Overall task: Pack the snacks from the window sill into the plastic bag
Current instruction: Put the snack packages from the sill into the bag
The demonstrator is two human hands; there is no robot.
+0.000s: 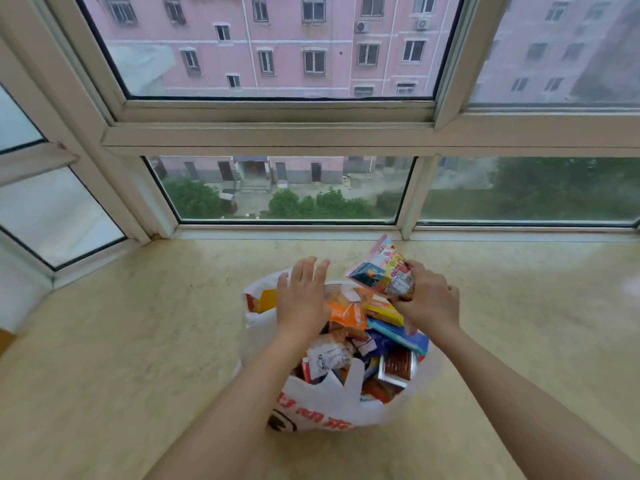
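a white plastic bag (322, 400), heaped with snacks (360, 334), is set on the window sill (138, 341). a pink snack packet (381, 271) is gripped by the right hand (427, 299) above the bag's far right edge. the left hand (303, 296) is spread flat, grasping nothing, over the bag's far left side.

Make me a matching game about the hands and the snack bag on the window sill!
Things:
1. left hand
2. right hand
3. plastic bag
4. orange packet

States:
a. white with red print, stuffed with snacks
b. gripping the pink snack packet
c. open and flat over the bag
d. lying on top of the pile, between the hands

Pairs: 1-c, 2-b, 3-a, 4-d
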